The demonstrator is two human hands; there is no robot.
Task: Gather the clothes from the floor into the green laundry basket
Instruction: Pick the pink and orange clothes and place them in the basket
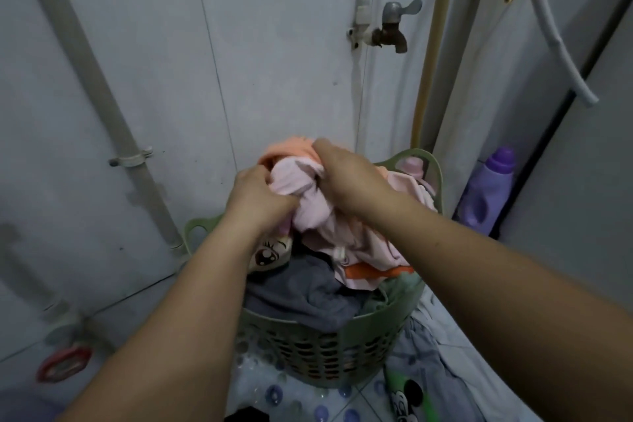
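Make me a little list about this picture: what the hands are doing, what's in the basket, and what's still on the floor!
left hand: grips the pink garment
right hand: grips the same bundle, over the basket
green laundry basket: piled with clothes, grey garment on top
floor: blue-grey clothes beside the basket
purple bottle: upright by the wall

Both forearms are running off the bottom edge. The left hand [260, 195] is burying its fingertips in the pink cloth [308, 195] — they cannot be seen. The red ring [64, 364] — blurred — is staying unidentifiable, and the basket's [329, 353] far rim is hiding behind clothes.
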